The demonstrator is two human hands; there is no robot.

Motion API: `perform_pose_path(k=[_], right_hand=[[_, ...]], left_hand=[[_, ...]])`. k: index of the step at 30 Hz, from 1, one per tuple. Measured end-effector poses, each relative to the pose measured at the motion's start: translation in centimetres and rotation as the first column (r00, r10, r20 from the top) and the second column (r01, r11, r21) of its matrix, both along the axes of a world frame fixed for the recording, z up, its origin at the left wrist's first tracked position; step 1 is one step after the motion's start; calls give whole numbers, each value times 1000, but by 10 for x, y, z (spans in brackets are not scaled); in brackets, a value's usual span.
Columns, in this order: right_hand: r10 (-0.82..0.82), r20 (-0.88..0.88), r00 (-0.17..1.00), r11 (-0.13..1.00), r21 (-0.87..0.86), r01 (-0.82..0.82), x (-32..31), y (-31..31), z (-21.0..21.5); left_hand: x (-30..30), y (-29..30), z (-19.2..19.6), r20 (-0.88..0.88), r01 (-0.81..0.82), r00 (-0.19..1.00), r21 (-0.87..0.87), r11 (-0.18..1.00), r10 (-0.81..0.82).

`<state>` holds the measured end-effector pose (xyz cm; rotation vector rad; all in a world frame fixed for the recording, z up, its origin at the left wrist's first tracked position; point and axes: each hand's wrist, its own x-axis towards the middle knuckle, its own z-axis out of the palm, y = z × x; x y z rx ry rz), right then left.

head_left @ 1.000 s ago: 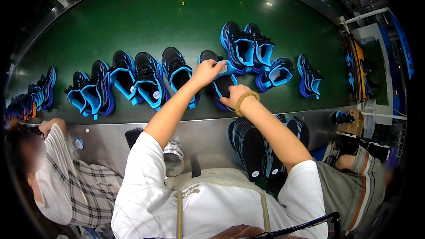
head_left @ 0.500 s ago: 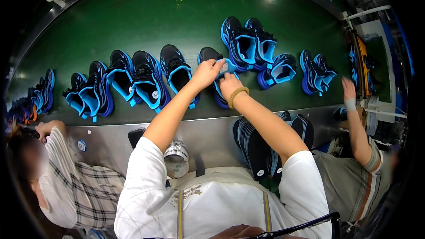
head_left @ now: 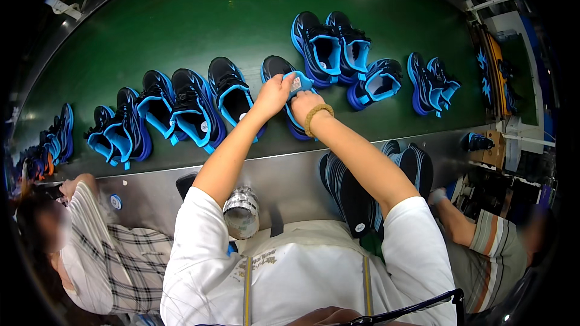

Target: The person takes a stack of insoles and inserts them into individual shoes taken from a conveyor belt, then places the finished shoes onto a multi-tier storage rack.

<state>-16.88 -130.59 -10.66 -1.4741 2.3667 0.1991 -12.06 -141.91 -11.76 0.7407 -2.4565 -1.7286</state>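
Both hands, left hand (head_left: 275,93) and right hand (head_left: 304,104), stay on the black-and-blue shoe (head_left: 289,93), fingers closed on its insole, while neighbouring shoes have drifted left.

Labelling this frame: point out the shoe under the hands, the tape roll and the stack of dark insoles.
Shoe under the hands (head_left: 279,67), head view, black heel end.
Tape roll (head_left: 241,212), head view, silvery side.
Stack of dark insoles (head_left: 353,196), head view, front insole's middle.

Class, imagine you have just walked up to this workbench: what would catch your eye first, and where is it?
First, the left hand and right hand meeting over one black-and-blue shoe at the middle of the green belt. Next, the row of matching shoes strung across that belt. Then the stack of dark insoles on the steel ledge by the right elbow.
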Motion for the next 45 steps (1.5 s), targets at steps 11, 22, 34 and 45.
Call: perform_pose_path(k=[11,22,34,45], right_hand=[[112,9,994,993,48,-112,-2,18,5],[138,80,987,927,341,-157,-5,13,8],[157,65,986,861,479,-168,5,13,4],[-164,298,940,921,389,38,-13,-16,-23]], left_hand=[[8,15,9,21,-13,1000,-21,1000,13],[16,19,21,-7,31,999,-32,999,-31],[20,43,27,-56,-264,963,36,964,265],[16,56,13,-476,-185,878,-435,881,-51]])
